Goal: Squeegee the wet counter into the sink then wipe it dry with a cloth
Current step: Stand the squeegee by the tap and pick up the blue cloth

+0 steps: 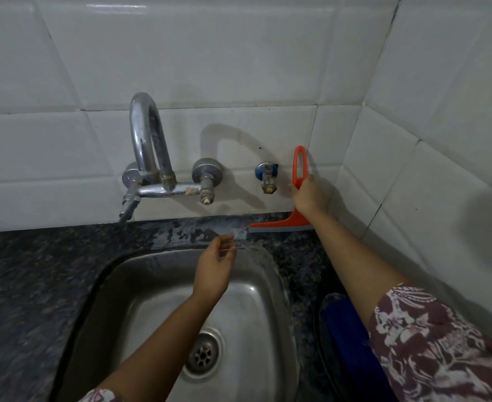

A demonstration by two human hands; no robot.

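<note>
Fingers of the right hand (308, 195) were closed around the looped handle of an orange squeegee (289, 220), which stood upright at the back right of the dark speckled stone surface (30, 285), close to the corner of the white tiled wall (239, 59). Its grey rubber blade (279, 228) lay flat along the strip of surface between the wall and the steel sink (256, 300), with the blade's left end just beside a pale, wet-looking patch (198, 232) on that strip. The top of the handle loop rose above the hand, beside a small blue-collared wall valve (266, 175).

The left hand (214, 268) hovered over the back rim of the sink, loosely open with the fingers slightly curled and holding nothing; its fingertips (230, 240) reached toward the wet patch, though contact with the surface could not be told. The drain (202, 355) sat in the basin below the left forearm.

A chrome wall-mounted tap (151, 158) with a tall arched spout stood left of the squeegee, above the sink's back edge. A dark blue object (343, 338), possibly a cloth, lay on the surface right of the sink, partly hidden under the right arm and its maroon patterned sleeve (430, 343).
</note>
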